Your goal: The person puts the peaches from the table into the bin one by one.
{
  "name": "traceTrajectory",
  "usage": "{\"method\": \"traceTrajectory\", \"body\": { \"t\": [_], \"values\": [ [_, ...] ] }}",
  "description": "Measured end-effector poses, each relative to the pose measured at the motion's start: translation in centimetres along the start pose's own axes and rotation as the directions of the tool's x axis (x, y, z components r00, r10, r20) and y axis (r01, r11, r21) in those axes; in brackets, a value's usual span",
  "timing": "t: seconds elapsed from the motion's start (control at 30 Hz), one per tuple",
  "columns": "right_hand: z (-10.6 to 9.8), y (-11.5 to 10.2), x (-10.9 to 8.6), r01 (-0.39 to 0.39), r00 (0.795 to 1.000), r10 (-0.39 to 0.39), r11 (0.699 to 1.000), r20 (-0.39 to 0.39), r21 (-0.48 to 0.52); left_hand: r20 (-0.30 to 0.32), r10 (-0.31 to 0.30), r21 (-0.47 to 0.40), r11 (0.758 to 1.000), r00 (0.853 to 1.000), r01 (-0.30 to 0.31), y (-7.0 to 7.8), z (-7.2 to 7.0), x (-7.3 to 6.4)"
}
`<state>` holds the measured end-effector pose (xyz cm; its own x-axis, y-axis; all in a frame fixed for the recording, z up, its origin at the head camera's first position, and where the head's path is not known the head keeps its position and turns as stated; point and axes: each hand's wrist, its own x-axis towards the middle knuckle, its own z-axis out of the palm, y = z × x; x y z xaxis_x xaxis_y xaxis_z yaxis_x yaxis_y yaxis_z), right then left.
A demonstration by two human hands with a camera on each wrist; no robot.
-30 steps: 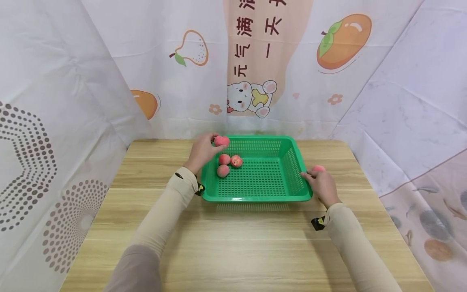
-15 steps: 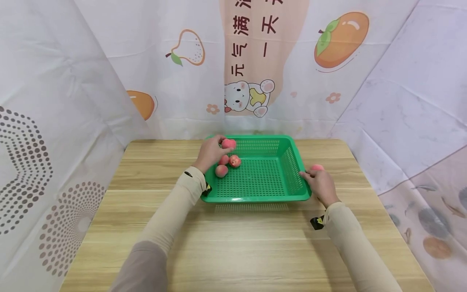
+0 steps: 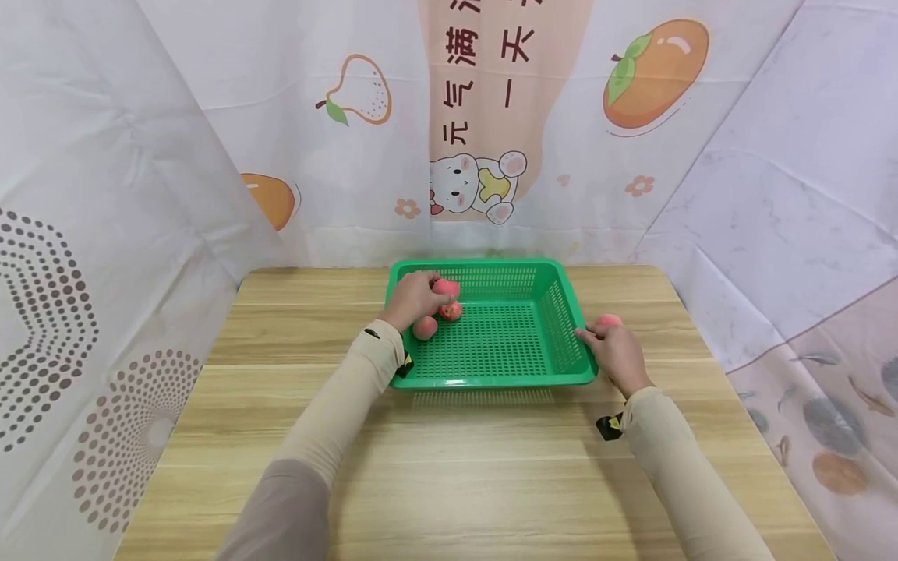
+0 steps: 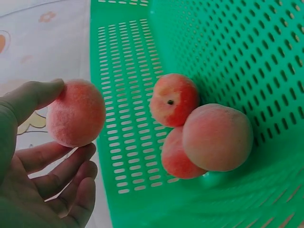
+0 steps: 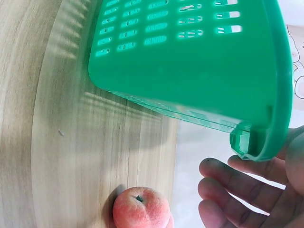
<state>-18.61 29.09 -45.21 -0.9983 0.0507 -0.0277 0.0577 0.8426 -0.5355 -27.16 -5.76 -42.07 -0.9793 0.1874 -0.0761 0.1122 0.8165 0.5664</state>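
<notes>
Left hand pinching a peach far left over the basket, right hand fingers clamped on its right edge.

Over the green basket, the left hand has shifted inward and lower, taking its pinched peach from the back-left corner toward the fruit lying inside. In the head view it now hides the far-left peach and overlaps the spotted peach; that corner's rim is uncovered.
</notes>
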Motion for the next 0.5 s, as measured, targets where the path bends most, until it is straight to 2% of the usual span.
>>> {"method": "traceTrajectory", "body": {
  "t": [0.17,0.27,0.37,0.5],
  "values": [
    [0.0,0.1,0.0,0.007,1.0,-0.007,1.0,-0.007,-0.005,0.031,-0.027,-0.052,0.998,0.999,0.029,0.2,0.5,0.2],
    [0.0,0.0,0.0,0.014,1.0,-0.014,1.0,-0.015,-0.005,0.075,-0.032,-0.057,0.998,0.997,0.037,0.2,1.0,0.3],
    [0.0,-0.1,-0.1,0.01,1.0,-0.01,1.0,-0.014,-0.003,0.125,-0.041,-0.004,0.999,0.991,0.042,0.2,1.5,0.3],
    [-0.1,-0.1,-0.1,0.0,1.0,0.0,1.0,-0.01,-0.006,0.174,-0.026,0.093,0.996,0.984,0.01,0.0,2.1,0.3]
  ]
}}
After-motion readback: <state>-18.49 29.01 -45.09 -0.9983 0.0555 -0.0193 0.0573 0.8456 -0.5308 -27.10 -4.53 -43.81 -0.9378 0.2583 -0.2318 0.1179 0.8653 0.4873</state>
